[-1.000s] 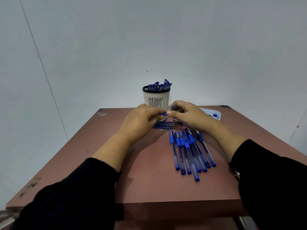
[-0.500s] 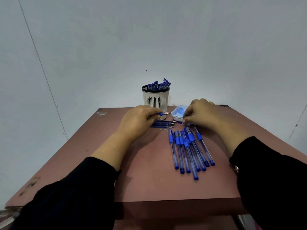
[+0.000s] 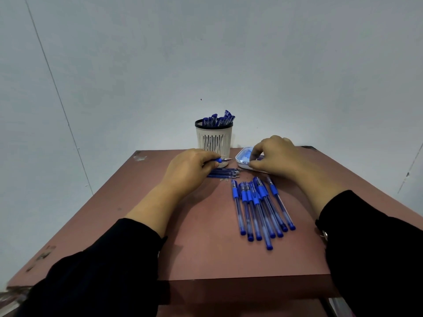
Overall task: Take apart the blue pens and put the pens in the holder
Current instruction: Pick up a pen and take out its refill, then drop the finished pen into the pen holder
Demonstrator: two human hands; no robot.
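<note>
A white slotted holder [image 3: 214,139] with a black rim stands at the table's far edge, with several blue pens sticking out. My left hand [image 3: 190,171] grips a blue pen [image 3: 223,159] just in front of the holder, its metal tip pointing right. Under that hand lies a row of thin blue refills [image 3: 225,173]. My right hand [image 3: 273,156] hovers with bent fingers over a small white tray [image 3: 243,156]; what its fingertips hold is hidden. Several whole blue pens [image 3: 259,208] lie in a fan on the table's right half.
The brown table [image 3: 206,236] is small, and its front edge runs close to my sleeves. A plain pale wall rises right behind the holder. The table's left half bears only scuff marks.
My hands have parted: the right one moved right and back from the pen's tip to the white tray. The left hand stays put with the pen, its tip now bare.
</note>
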